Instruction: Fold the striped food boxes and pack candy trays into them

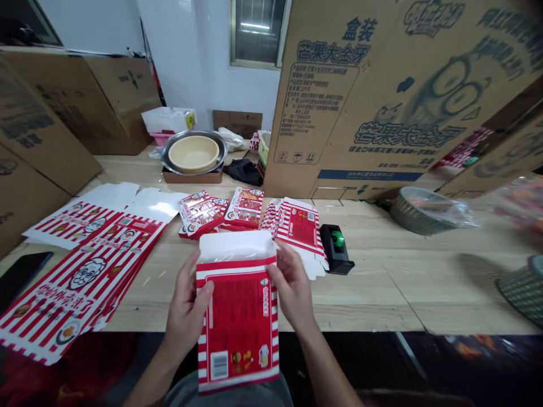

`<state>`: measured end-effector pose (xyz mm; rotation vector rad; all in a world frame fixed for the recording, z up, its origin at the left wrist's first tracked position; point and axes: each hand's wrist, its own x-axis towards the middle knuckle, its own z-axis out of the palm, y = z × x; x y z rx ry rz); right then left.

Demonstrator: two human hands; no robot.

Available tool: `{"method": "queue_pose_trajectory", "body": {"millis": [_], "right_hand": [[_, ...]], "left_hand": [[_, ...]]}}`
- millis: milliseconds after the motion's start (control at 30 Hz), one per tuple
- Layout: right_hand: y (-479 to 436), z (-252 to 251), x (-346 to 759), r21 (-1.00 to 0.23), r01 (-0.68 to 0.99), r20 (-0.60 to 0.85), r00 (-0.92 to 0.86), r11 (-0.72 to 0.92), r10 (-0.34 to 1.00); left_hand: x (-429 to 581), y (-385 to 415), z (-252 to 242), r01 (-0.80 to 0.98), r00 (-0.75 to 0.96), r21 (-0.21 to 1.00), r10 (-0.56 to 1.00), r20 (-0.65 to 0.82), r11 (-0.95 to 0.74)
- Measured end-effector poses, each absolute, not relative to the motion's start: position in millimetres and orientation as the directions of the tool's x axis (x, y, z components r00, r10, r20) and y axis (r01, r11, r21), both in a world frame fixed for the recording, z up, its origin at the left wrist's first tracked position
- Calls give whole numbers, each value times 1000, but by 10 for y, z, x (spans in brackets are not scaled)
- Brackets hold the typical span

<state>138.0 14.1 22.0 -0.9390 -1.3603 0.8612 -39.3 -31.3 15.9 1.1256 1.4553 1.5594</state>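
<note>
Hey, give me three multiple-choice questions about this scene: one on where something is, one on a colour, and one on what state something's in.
1. Where does the cream bowl sit?
A. On the phone
B. Inside a metal basin
C. On the person's lap

2. What colours are the stripes on the box held by the left hand and right hand?
A. Red and white
B. Blue and yellow
C. Green and black

3. What state is the top end of that box in?
A. Taped shut
B. Torn off
C. Open, with its white inside showing

Answers:
1. B, the bowl rests within the basin's rim.
2. A, red and white stripes run along the box's edges.
3. C, white card stands up above the red panel.
</note>
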Motion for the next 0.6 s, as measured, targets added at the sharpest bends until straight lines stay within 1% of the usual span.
{"method": "queue_pose_trajectory", "body": {"millis": [67, 167, 233, 300, 400, 433, 500, 600], "right_hand": [[97, 158, 1368, -946, 12, 324, -50, 324, 945], [13, 59, 1339, -961, 64, 265, -85, 271, 960], [-12, -19, 1325, -979, 45, 194, -103, 200, 975], [-5, -79, 1313, -994, -50, 99, -131, 94, 986], [39, -82, 1298, -963, -258, -12, -234, -74, 972], [55, -63, 1297, -951, -290, -24, -269, -104, 963], [84, -17, 1303, -956, -272, -21, -309, -109, 951], [117, 30, 1319, -974, -213, -5, -321, -77, 947]], "left_hand": [[-437, -308, 169, 72, -347, 997, 937, 50, -26], [-473, -313, 76, 110, -327, 991, 944, -33, 73], [-483, -325, -19, 78, -276, 989, 956, -100, 126], [-485, -337, -89, 4, -246, 986, 955, -163, 169], [-481, -326, -95, -167, -293, 971, 931, -217, 173], [-482, -313, -74, -230, -299, 958, 924, -237, 171], [-487, -281, -23, -324, -264, 929, 925, -273, 182], [-495, -244, 21, -336, -219, 926, 942, -255, 173]]}}
